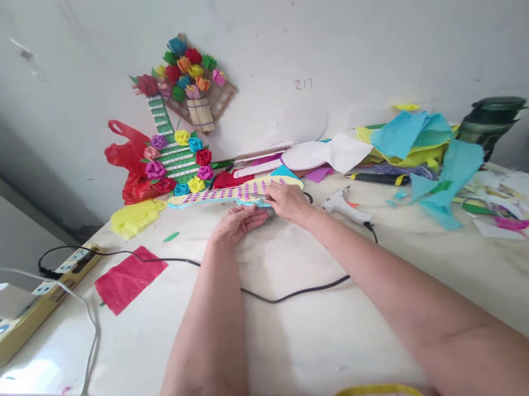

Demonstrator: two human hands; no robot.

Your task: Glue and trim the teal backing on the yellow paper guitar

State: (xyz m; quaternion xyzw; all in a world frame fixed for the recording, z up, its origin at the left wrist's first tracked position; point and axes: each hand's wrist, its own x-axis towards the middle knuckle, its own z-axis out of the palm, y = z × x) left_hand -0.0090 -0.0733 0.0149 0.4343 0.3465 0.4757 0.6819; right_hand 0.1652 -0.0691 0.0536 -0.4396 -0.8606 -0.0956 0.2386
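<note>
A flat, pale-yellow paper cutout (223, 194), long and narrow at the left and wider at the right, carries rows of purple strips and has light-blue paper along its lower edge. My left hand (242, 222) supports that lower edge from below, fingers curled against it. My right hand (289, 200) is over the wide end with its fingers pinched together. A slim greyish tip shows by its fingertips and a black curve beside the hand; what it holds is not clear. A white glue gun (345, 205) lies just right of my right hand.
Behind stand a green paper-flower guitar (178, 162) and a red plastic bag (130, 156). A power strip (21, 320) lies left, near red crepe paper (130, 278). A black cord (281, 299) crosses the table. Paper scraps (526, 215) and a dark bottle (495, 122) are right.
</note>
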